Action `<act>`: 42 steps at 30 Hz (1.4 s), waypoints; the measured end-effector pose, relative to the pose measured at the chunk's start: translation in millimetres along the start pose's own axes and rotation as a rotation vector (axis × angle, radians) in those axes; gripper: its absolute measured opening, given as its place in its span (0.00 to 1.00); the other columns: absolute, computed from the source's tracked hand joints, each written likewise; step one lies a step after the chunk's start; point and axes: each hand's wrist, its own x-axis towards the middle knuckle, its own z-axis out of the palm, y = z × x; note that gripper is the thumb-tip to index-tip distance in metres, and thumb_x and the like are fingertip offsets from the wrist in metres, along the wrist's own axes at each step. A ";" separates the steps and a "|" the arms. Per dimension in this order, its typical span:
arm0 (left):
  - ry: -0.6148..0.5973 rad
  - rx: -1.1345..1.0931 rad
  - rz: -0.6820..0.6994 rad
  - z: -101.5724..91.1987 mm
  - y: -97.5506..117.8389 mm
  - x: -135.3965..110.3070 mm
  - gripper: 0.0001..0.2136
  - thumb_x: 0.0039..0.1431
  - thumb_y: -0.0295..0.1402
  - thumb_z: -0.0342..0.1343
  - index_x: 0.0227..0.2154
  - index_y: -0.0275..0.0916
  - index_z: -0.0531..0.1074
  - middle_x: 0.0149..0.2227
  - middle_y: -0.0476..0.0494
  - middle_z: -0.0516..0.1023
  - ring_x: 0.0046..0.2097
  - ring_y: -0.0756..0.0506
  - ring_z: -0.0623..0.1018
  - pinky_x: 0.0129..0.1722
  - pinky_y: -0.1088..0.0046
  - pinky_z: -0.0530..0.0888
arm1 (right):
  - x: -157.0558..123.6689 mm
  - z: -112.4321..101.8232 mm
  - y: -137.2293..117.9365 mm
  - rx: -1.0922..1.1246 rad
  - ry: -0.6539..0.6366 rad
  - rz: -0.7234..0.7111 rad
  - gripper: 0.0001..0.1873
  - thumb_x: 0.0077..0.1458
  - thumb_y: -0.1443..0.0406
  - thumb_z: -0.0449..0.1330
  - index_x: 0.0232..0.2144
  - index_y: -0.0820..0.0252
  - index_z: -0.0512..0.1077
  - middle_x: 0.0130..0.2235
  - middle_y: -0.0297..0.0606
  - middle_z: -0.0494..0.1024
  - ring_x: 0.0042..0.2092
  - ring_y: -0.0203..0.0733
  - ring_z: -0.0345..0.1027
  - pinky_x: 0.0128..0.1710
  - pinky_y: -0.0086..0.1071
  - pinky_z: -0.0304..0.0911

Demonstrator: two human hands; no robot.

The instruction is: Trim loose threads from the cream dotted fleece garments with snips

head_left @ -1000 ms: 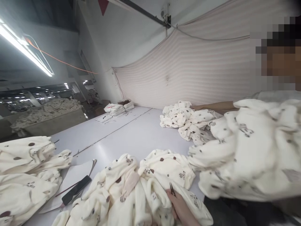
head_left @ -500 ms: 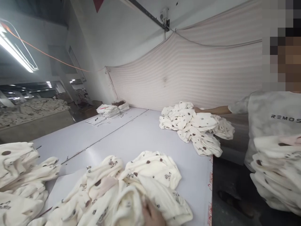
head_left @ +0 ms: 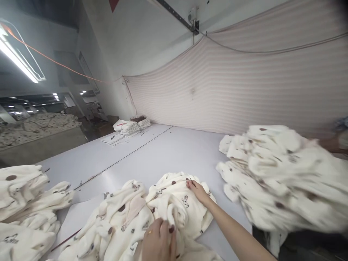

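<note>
A cream fleece garment (head_left: 174, 203) printed with brown dots and small animals lies bunched on the white table (head_left: 168, 152) in front of me. My left hand (head_left: 159, 241) is at the bottom edge with its fingers closed on a fold of the garment. My right hand (head_left: 198, 190) reaches forward and rests on the garment's far side. Its fingers are pinched on small thread snips (head_left: 191, 180), of which only the thin metal tip shows.
A big blurred armful of the same cream garments (head_left: 285, 174) comes over the table's right edge, with another person's arm (head_left: 330, 143) behind it. More garments are stacked at the left (head_left: 21, 203). Folded stacks (head_left: 130, 127) sit far back by the striped curtain (head_left: 244, 87).
My right hand has reached forward onto the garment and my left hand has come into view gripping it. The other person's pile at the far right is gone; a blurred armful has moved in.
</note>
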 end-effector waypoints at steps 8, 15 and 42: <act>-0.149 -0.158 -0.043 100.6 30.3 49.3 0.15 0.45 0.23 0.52 0.38 0.42 0.71 0.45 0.44 0.76 0.54 0.40 0.71 0.56 0.57 0.62 | 49.9 -84.6 45.2 -0.015 0.196 0.159 0.13 0.60 0.58 0.54 0.41 0.62 0.69 0.38 0.36 0.75 0.38 0.39 0.70 0.41 0.38 0.66; -0.061 -0.167 -0.198 133.7 90.1 81.3 0.10 0.49 0.28 0.53 0.36 0.41 0.71 0.38 0.40 0.75 0.43 0.38 0.73 0.48 0.54 0.66 | 33.6 -125.0 80.5 0.009 -0.021 0.188 0.09 0.43 0.63 0.61 0.31 0.59 0.74 0.34 0.38 0.79 0.41 0.48 0.71 0.43 0.37 0.64; 0.019 -1.968 -1.315 113.2 151.9 166.8 0.14 0.46 0.31 0.60 0.39 0.38 0.76 0.44 0.42 0.79 0.55 0.39 0.69 0.57 0.67 0.61 | 74.6 -174.4 -25.1 -0.506 -0.546 -0.343 0.10 0.56 0.62 0.56 0.42 0.50 0.69 0.41 0.34 0.73 0.39 0.39 0.71 0.35 0.29 0.66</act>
